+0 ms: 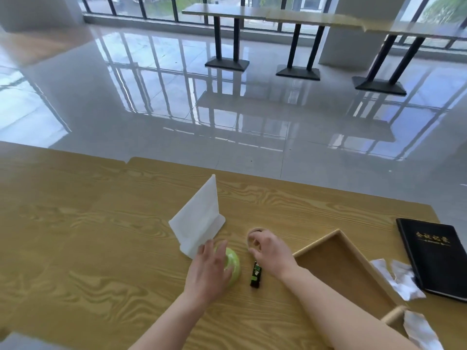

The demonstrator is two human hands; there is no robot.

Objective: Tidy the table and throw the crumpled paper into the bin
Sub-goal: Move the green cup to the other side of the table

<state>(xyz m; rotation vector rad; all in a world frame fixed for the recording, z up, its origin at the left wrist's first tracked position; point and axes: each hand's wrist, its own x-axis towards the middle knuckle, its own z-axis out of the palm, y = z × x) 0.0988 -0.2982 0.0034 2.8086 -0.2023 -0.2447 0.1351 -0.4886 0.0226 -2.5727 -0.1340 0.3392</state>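
Note:
My left hand (209,270) lies over a round green object (233,265) on the wooden table (88,236), fingers spread across its top. My right hand (269,251) curls around a tape roll (252,234), fingertips on its rim. A small black and green stick (255,274) lies between my hands. Crumpled silvery paper (398,277) rests at the right beside a wooden tray (326,242), and another crumpled piece (420,332) sits near the tray's front corner. No bin is visible.
A white upright sign holder (199,218) stands just behind my left hand. A black notebook (437,256) lies at the table's right edge. Beyond the table's far edge is a glossy tiled floor, with long tables (278,15) on black legs by the windows.

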